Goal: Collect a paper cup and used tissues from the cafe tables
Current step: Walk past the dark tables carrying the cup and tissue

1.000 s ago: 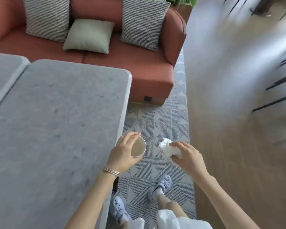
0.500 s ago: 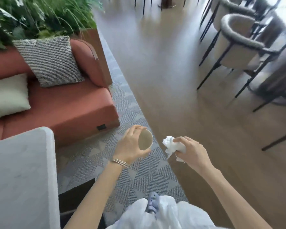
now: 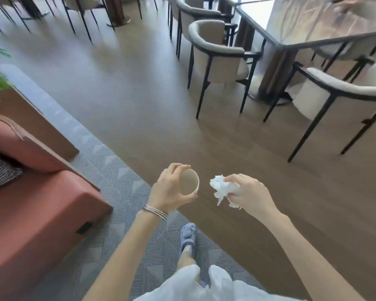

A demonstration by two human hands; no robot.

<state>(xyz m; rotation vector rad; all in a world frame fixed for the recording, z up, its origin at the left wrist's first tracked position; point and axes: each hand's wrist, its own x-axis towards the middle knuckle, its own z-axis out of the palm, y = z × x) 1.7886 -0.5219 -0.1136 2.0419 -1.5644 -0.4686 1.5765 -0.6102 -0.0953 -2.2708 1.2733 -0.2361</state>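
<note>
Paper cup (image 3: 189, 182), mouth toward camera, in curled grip of left hand (image 3: 168, 191); crumpled tissues (image 3: 223, 187) pinched in right hand (image 3: 251, 196)

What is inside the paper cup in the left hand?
The paper cup is tipped with its mouth toward the camera: only a plain tan inside shows, no tissue. The left hand covers its outer wall and part of the rim. The tissues are in the right hand.
</note>
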